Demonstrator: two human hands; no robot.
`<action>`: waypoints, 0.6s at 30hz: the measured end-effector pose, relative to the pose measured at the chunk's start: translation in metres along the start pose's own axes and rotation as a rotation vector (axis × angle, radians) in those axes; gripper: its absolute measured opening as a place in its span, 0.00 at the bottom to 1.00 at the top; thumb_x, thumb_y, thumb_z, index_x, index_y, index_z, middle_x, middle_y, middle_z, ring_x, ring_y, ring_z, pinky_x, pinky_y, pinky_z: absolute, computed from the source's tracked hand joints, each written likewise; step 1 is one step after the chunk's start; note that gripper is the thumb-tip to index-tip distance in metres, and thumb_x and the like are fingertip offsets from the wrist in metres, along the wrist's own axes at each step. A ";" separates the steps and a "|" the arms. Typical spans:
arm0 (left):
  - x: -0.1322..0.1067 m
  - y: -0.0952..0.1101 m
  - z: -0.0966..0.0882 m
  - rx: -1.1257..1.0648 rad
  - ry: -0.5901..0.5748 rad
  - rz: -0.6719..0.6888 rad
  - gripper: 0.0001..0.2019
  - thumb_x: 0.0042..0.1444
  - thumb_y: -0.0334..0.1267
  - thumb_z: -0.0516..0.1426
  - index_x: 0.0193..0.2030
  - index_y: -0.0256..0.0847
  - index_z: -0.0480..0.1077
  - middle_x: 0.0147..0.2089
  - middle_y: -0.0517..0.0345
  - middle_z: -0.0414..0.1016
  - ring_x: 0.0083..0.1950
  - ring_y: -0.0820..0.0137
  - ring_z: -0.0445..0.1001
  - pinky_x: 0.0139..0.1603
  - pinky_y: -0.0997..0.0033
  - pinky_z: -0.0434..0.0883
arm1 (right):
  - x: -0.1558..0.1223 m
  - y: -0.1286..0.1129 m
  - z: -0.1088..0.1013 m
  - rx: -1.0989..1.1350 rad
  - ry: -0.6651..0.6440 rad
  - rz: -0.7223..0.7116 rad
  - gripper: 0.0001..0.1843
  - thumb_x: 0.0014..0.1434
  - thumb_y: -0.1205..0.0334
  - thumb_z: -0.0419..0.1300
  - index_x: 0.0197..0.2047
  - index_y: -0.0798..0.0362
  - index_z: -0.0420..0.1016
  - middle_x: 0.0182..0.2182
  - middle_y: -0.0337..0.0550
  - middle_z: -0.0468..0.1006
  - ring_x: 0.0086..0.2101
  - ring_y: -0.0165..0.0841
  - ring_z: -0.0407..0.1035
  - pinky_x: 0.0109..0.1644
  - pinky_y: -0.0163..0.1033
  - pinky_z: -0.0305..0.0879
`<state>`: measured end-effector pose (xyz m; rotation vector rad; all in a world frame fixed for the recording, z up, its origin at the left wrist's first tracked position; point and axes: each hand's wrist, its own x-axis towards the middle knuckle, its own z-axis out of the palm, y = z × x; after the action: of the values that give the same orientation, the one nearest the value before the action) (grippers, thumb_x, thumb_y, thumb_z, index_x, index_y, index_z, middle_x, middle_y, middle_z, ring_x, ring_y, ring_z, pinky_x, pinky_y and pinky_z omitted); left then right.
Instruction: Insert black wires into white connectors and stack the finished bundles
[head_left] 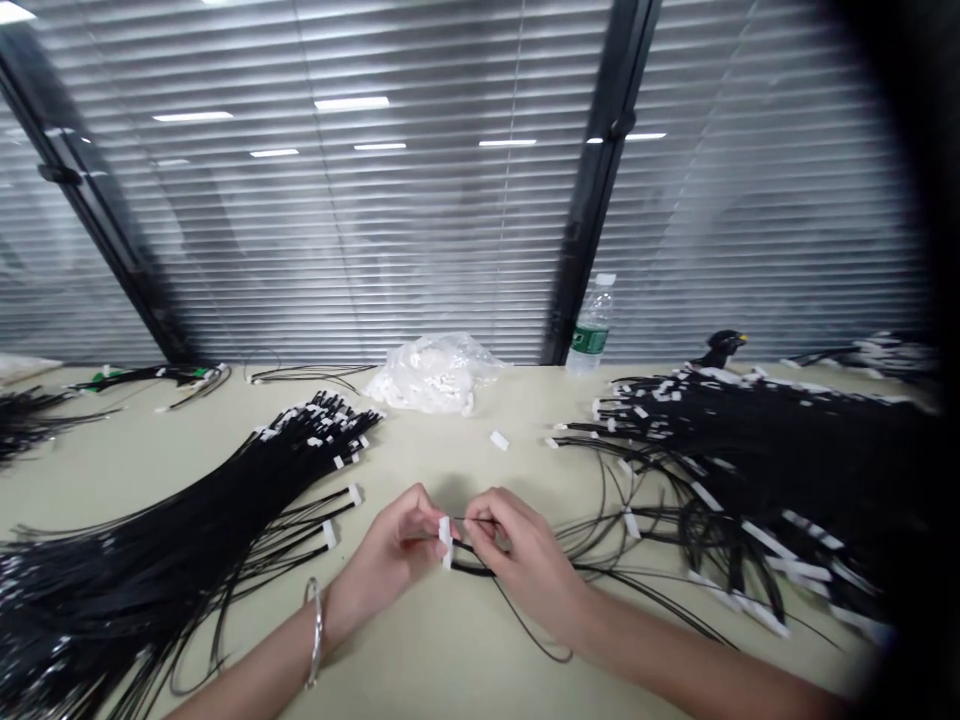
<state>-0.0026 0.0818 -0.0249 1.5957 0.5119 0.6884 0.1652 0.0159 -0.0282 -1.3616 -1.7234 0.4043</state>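
Left fingers (421, 507) pinch connector (445, 545), lower centre of frame | right fingers (487, 546) pinch wire (484, 520) just beside it | bag (435, 375) on bench (420, 455), mid-frame | bundle (187, 530), lower left

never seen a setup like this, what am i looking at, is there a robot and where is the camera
There is no robot here: these are a person's own bare hands. The single picture comes from a camera worn on that person's head, looking forward and down.

The left hand holds a white connector with black wires running from it. The fingers of the right hand pinch a thin black wire close to that connector.

On the pale table, a thick bundle of black wires with white ends lies to the left, and a larger pile of black wires to the right. Toward the back are a clear plastic bag and a bottle, with window blinds behind.
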 end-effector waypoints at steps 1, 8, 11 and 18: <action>0.000 0.000 0.000 0.009 0.003 0.003 0.08 0.53 0.34 0.57 0.32 0.40 0.58 0.35 0.55 0.72 0.38 0.69 0.71 0.38 0.70 0.65 | 0.000 0.000 0.000 -0.006 -0.002 -0.005 0.05 0.60 0.67 0.49 0.32 0.52 0.62 0.29 0.38 0.65 0.30 0.29 0.61 0.33 0.33 0.57; -0.003 0.002 0.001 0.084 0.006 0.004 0.06 0.53 0.34 0.56 0.33 0.39 0.60 0.36 0.54 0.73 0.39 0.69 0.71 0.41 0.67 0.66 | -0.001 -0.001 -0.001 -0.061 0.004 -0.041 0.04 0.59 0.69 0.51 0.32 0.52 0.63 0.29 0.38 0.65 0.33 0.29 0.61 0.35 0.34 0.57; -0.002 0.002 0.001 0.059 0.001 0.003 0.06 0.53 0.32 0.56 0.34 0.39 0.60 0.36 0.54 0.73 0.39 0.69 0.71 0.42 0.67 0.66 | -0.002 0.000 -0.001 -0.082 0.004 -0.058 0.04 0.59 0.68 0.51 0.33 0.52 0.62 0.29 0.39 0.66 0.33 0.30 0.61 0.36 0.35 0.57; 0.000 0.003 0.001 -0.006 -0.024 -0.009 0.05 0.53 0.31 0.56 0.34 0.39 0.60 0.34 0.55 0.72 0.37 0.71 0.70 0.40 0.69 0.64 | -0.002 -0.001 -0.001 -0.124 -0.004 -0.097 0.05 0.59 0.70 0.50 0.32 0.52 0.61 0.28 0.38 0.65 0.32 0.30 0.60 0.36 0.35 0.56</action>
<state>-0.0024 0.0805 -0.0218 1.5934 0.4979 0.6627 0.1650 0.0131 -0.0277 -1.3585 -1.8353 0.2504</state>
